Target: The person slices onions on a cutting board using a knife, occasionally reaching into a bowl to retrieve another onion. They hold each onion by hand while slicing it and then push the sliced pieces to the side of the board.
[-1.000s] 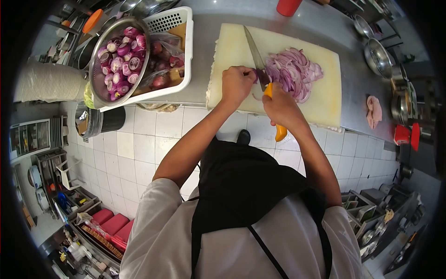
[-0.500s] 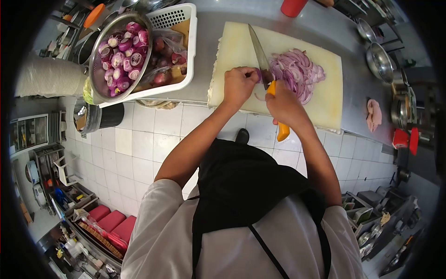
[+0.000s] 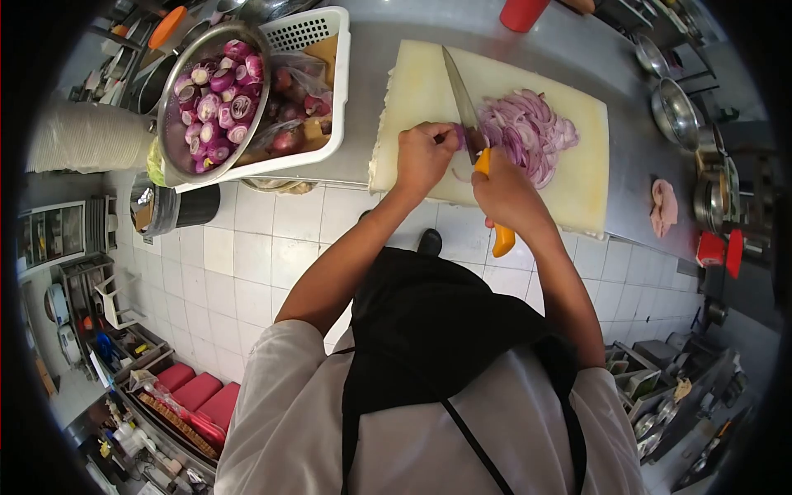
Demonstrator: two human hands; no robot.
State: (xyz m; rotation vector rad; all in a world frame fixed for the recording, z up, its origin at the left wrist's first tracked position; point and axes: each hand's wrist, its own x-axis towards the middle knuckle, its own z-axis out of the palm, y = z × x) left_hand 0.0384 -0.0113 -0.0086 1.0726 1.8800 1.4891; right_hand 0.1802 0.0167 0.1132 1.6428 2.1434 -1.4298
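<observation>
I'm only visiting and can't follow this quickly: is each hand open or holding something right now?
Left hand: closed, pinching a purple onion piece.
Right hand: closed, gripping the knife by its yellow handle.

Pale square floor tiles (image 3: 247, 264) spread across the middle of the frame, below a shiny grey metal counter (image 3: 359, 107) catching white light. Cluttered grey shelving (image 3: 695, 388) fills the lower right corner.
</observation>
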